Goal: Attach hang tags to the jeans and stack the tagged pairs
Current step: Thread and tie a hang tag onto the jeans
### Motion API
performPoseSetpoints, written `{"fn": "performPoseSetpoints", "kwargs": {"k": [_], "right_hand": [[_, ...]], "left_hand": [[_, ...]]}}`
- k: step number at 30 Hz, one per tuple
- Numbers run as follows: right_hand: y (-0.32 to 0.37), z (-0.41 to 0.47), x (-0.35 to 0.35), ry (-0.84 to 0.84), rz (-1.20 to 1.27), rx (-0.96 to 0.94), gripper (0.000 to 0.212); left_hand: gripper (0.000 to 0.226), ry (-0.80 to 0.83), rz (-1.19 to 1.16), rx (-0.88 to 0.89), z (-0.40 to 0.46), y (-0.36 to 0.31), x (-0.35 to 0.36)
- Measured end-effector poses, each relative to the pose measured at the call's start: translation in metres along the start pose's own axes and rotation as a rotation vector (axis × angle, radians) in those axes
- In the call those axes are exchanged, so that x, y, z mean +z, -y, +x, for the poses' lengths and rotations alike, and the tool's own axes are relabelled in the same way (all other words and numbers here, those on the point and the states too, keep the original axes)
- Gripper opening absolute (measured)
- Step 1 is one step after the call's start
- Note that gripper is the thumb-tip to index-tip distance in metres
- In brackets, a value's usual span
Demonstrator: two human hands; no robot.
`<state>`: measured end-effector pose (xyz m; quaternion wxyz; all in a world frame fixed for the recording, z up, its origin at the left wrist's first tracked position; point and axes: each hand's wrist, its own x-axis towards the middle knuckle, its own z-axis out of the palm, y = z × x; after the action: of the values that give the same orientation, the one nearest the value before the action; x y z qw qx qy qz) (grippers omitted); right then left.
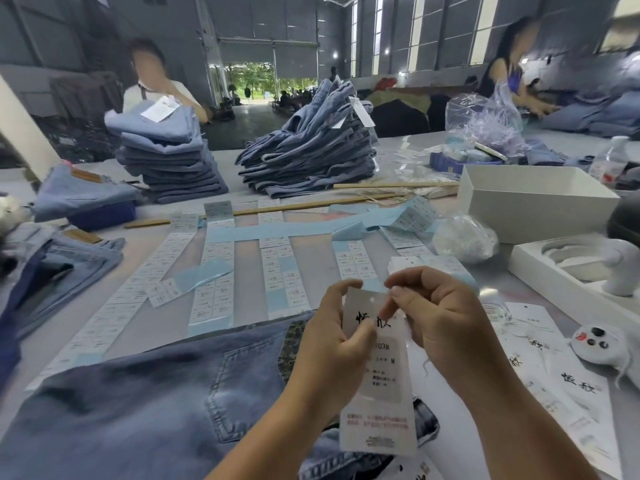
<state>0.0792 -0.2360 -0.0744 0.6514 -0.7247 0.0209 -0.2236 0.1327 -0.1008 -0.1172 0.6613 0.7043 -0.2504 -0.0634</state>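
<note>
White card, semi-frosted, that's the hang tag (375, 372) I've got up in front of me right now, and I'm holding it lifted clear of the table so the punched hole at the top faces me. My left hand (332, 344) has its fingers curled round the tag's left edge with the thumb pressed across the front, basically a clamp to keep it from spinning. My right hand (440, 313) sits just to the right of that grip, fingertips pinched together at the tag's upper edge near the hole; my guess is there's a thin string in there, but it's too fine to make out. Directly under and left of the grip lies the pair of jeans (145, 407), back pocket up, parked close so the tag only has a short trip. Readable stuff: big black brush characters near the top of the tag, then "03" and an "M" lower down, plus a red block of print I can't read. More tags (557, 372) lie to the right of my hands with the same brush logo. Beyond the grip are sticker strips (280, 271) and two stacks of folded jeans (308, 157).
</note>
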Motion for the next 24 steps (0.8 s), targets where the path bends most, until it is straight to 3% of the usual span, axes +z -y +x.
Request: {"fn": "performPoseSetpoints", "kwargs": {"k": [4, 9, 14, 24], "right_hand": [[0.000, -0.004, 0.012, 0.066, -0.107, -0.020, 0.016], [-0.002, -0.008, 0.021, 0.181, -0.153, 0.031, 0.018], [-0.008, -0.010, 0.024, 0.311, -0.113, 0.126, 0.011], [-0.017, -0.009, 0.022, 0.380, -0.192, 0.107, 0.024]], "left_hand": [[0.022, -0.028, -0.056, -0.039, -0.007, -0.001, -0.009], [0.030, -0.006, -0.064, -0.073, -0.016, 0.001, -0.019], [0.017, 0.055, -0.023, -0.052, -0.025, 0.006, -0.028], [0.027, 0.082, 0.061, -0.031, -0.031, 0.004, -0.037]]}}
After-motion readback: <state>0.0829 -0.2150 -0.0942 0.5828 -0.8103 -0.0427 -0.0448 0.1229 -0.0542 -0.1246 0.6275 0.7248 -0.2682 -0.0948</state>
